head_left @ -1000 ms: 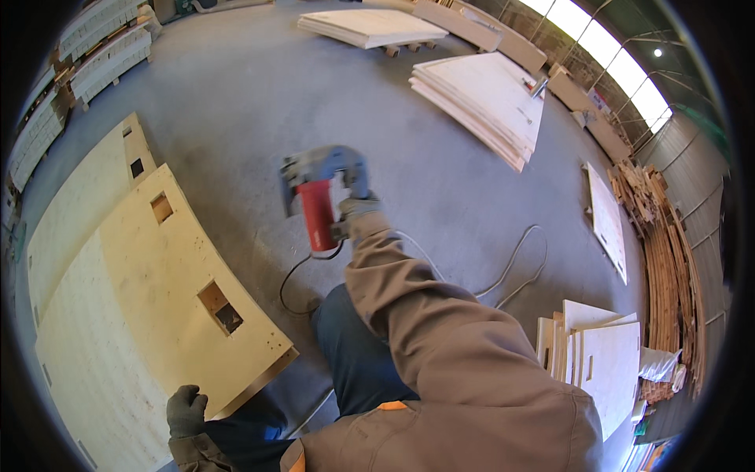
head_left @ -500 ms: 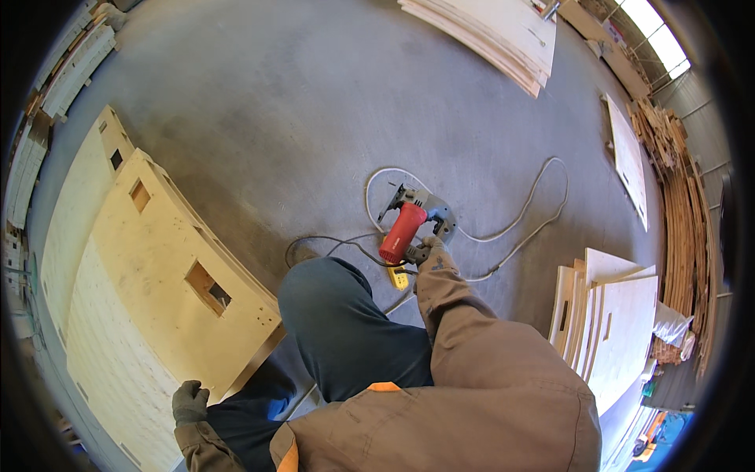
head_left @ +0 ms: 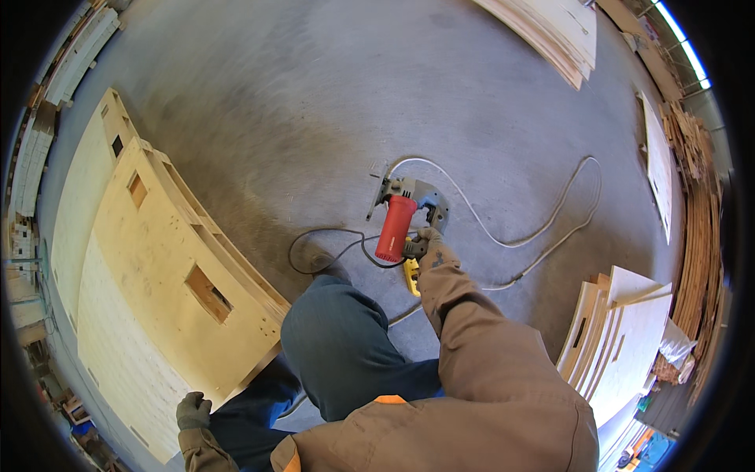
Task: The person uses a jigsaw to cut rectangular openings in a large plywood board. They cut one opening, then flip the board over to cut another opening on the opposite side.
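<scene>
My gloved right hand [head_left: 429, 237] is closed around the rear handle of a corded power tool with a red motor housing [head_left: 395, 230]. Its body is grey with a blue part, and a metal plate juts from its far left end. The tool is held above the concrete floor, and a black cord [head_left: 334, 230] loops from it. At the lower left, my gloved left hand [head_left: 194, 411] has curled fingers beside the near edge of a plywood panel stack [head_left: 157, 252]. Whether it grips anything there is hidden. Rectangular cutouts show in the top panel.
A yellow plug block [head_left: 412, 279] lies on the floor under my right wrist. From there a pale cable [head_left: 543, 224] loops right. More plywood stacks stand at right [head_left: 629, 330] and far right [head_left: 550, 35]. Timber [head_left: 700, 259] lines the right side. My bent knee [head_left: 330, 338] is between the hands.
The view has turned, so the floor, cable and right-hand stacks sit further right. My right hand has carried the tool slightly left across the floor. My left hand stays near the panel edge.
</scene>
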Motion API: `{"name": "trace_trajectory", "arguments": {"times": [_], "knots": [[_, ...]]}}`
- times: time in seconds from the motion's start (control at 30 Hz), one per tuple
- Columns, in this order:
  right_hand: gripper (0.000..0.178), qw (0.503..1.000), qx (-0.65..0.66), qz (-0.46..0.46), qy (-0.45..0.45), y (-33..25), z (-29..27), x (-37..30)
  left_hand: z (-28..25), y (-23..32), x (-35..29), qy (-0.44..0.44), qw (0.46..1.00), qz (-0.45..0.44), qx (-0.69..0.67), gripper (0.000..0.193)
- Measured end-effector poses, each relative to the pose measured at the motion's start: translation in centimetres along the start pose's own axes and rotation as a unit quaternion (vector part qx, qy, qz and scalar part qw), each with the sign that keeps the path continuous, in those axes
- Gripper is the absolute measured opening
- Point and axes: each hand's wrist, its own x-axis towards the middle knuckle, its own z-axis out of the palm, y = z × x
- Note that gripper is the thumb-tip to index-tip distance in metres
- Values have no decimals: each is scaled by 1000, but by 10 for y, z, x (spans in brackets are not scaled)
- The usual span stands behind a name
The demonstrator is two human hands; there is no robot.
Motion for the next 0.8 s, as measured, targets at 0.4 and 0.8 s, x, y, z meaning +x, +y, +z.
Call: {"name": "trace_trajectory", "arguments": {"times": [0.4,0.8], "knots": [[25,956,209,-46,-201,-48,62,103,-24,59,4,-34,994,-30,98,40],[10,966,215,-30,-138,-49,80,56,-17,68,9,-117,985,-101,74,43]]}}
